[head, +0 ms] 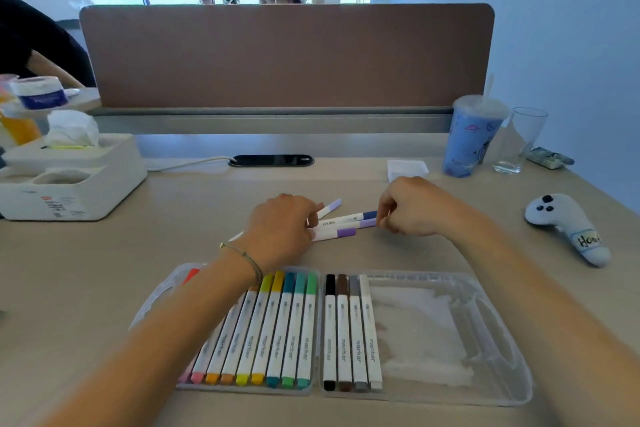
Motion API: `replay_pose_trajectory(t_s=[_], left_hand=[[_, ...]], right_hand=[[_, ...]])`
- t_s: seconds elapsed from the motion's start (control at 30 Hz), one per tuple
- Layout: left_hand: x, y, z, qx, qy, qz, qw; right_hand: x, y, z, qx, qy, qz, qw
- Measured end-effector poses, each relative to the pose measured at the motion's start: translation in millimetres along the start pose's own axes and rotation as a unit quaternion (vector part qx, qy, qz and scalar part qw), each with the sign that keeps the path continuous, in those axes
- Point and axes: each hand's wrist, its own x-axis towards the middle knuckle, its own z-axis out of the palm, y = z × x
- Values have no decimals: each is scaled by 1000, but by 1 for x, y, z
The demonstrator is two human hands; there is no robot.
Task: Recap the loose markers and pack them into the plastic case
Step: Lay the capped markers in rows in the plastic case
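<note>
Several loose white markers lie on the desk beyond the case: one with a light purple cap (331,207), one dark blue (356,217), one lavender (365,224) and one purple (337,233). My left hand (280,229) covers their left ends, its fingers curled onto the purple marker's barrel. The fingers of my right hand (410,208) pinch at the cap end of the lavender marker. The clear plastic case (450,340) lies open near me. Its left half holds a row of coloured markers (277,329); black, brown, grey and white markers (349,333) fill the left part of its right half.
A white tissue organiser (69,180) stands at the left. At the back right are a blue lidded cup (471,139), a drinking glass (519,139) and a small white tray (407,168). A white controller (568,225) lies at the right. A brown divider (284,55) closes the back.
</note>
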Motion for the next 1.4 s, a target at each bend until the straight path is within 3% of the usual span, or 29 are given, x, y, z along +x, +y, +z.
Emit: replay_pose_trajectory(t_s=[0.43,0.63,0.8,0.93,1.1,1.27,1.4], left_hand=[[10,0,10,89,-19,56,994],[10,-14,-13,-92,-53,38,994],[11,-18,-21,-204,-71,39,976],[8,-19,-29,-318,-127,55,938],[-1,-18,-35,-441,-138,38,886],[-18,-5,-28,-444,-138,53,884],[-32,9,-22,-495,-156,78,851]], right_hand=[[33,17,18,36,61,-33,997],[35,9,31,-6,46,-95,994],[34,8,35,-11,49,-94,994],[33,9,38,0,38,-92,995],[25,3,31,-31,14,-110,993],[-4,9,10,59,48,-74,994],[-42,26,-2,197,71,-60,976]])
